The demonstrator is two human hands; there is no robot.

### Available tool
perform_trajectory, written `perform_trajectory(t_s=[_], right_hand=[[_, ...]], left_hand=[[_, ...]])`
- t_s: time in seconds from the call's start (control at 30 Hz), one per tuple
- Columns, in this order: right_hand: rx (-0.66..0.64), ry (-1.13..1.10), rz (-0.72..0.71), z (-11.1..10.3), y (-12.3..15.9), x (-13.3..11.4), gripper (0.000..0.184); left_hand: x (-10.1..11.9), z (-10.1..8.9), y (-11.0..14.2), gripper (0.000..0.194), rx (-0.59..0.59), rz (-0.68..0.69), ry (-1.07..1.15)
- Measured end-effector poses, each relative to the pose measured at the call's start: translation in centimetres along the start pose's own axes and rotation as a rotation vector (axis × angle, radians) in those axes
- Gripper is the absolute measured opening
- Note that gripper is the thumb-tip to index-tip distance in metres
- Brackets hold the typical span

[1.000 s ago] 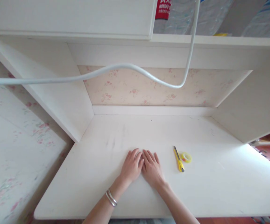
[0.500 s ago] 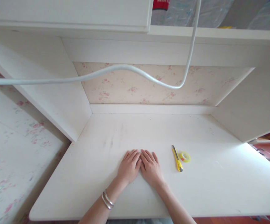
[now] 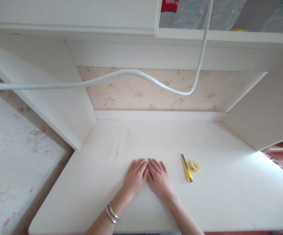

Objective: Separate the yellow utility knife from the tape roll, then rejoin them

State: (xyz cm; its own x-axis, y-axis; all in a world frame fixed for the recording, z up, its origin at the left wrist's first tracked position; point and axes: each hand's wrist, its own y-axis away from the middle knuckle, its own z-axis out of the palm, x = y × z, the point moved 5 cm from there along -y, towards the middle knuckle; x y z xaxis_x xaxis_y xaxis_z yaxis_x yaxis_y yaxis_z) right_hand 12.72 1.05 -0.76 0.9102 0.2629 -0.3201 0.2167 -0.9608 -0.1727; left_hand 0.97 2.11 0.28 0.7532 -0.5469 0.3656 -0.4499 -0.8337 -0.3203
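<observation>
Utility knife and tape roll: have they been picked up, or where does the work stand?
Nothing looks done: the yellow utility knife and tape roll lie untouched on the white desk. In hand: nothing, as the left hand and right hand rest flat, side by side, on the desk. Left: any handling of the knife and tape, which sit right of the right hand.
</observation>
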Motion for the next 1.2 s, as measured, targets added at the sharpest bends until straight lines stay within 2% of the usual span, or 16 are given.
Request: perform_trajectory(t_s=[1.2], right_hand=[[0.000, 0.001, -0.001, -0.21, 0.05, 0.00, 0.040]], left_hand=[[0.17, -0.26, -0.07, 0.034, 0.007, -0.003, 0.025]])
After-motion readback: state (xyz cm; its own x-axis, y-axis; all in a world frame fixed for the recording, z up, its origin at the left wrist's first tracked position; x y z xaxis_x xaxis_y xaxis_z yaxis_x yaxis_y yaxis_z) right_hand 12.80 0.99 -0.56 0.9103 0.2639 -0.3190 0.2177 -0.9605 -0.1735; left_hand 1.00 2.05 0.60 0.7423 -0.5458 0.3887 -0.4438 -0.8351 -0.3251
